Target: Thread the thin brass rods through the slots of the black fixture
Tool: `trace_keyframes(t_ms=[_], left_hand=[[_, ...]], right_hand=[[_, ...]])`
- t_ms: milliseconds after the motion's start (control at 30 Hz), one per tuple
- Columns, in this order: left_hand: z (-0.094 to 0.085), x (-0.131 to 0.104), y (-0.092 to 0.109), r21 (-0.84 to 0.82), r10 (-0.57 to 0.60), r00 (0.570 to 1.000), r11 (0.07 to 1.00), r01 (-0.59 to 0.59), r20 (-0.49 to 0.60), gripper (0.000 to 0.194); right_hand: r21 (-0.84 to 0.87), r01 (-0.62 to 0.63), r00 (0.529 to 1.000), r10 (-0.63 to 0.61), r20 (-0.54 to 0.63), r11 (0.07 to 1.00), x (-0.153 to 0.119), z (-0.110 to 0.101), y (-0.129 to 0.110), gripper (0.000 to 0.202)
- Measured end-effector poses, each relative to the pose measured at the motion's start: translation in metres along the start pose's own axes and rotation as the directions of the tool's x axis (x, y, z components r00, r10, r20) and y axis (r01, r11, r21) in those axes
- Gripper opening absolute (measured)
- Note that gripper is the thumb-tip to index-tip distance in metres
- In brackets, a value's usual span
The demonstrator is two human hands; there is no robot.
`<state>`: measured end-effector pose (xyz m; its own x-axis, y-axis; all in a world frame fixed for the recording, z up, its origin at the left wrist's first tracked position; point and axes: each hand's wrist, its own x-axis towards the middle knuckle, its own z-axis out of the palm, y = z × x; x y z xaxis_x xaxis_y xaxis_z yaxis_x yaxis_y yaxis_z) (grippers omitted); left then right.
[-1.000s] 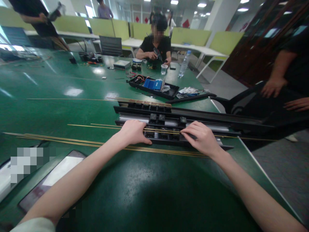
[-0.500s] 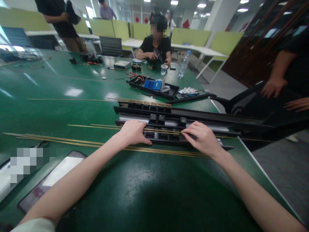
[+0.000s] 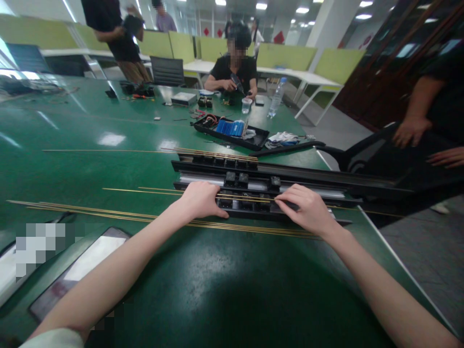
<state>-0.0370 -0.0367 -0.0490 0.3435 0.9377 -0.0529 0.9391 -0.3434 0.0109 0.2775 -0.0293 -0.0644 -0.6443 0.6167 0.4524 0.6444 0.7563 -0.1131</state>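
My left hand (image 3: 197, 199) is closed around the left part of the nearest black rail (image 3: 250, 213), thumb on its near edge and fingers over its far side. Between thumb and fingertips, my right hand (image 3: 302, 205) pinches a thin brass rod (image 3: 250, 197) that runs along this rail. Black blocks (image 3: 244, 203) sit in the channel below the rod. Past my left hand, thin rod ends (image 3: 141, 192) stick out leftward. Several more brass rods (image 3: 232, 226) lie on the table in front of the rail, partly behind my left forearm.
Behind stand more black rails (image 3: 290, 173) with blocks and rods. A black tray (image 3: 259, 142) holds blue pieces, with gloves (image 3: 282, 138) beside it. A phone (image 3: 81, 266) lies at left. A bottle (image 3: 277, 99) and a seated co-worker (image 3: 234, 67) are across the table (image 3: 203, 280).
Both my hands keep almost the same place and grip on the rail and the rod. At the back left, a standing person has moved to the right.
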Motion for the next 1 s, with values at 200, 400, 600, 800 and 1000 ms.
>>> trace_keyframes(t_ms=[200,400,600,800,1000], left_hand=[[0.0,0.0,0.0,-0.012,-0.005,1.0,1.0,0.005,0.001,0.076],[-0.001,0.0,0.0,-0.008,-0.002,1.0,1.0,0.002,0.005,0.076],[-0.001,-0.001,0.0,-0.01,0.008,1.0,1.0,-0.008,0.0,0.074],[-0.002,-0.001,0.0,-0.018,0.009,1.0,1.0,-0.009,-0.001,0.075],[-0.002,-0.001,0.0,-0.021,0.002,1.0,1.0,-0.002,0.004,0.075]], right_hand=[[0.013,-0.038,0.998,0.038,0.047,0.999,-0.002,-0.005,0.007,0.016],[0.053,-0.103,0.988,0.096,0.12,0.993,-0.009,-0.014,0.019,0.021],[0.08,-0.177,0.97,0.16,0.181,0.981,-0.013,-0.022,0.032,0.028],[0.125,-0.336,0.909,0.287,0.301,0.933,-0.014,-0.031,0.04,0.037],[0.138,-0.451,0.841,0.369,0.395,0.882,-0.017,-0.04,0.044,0.043]])
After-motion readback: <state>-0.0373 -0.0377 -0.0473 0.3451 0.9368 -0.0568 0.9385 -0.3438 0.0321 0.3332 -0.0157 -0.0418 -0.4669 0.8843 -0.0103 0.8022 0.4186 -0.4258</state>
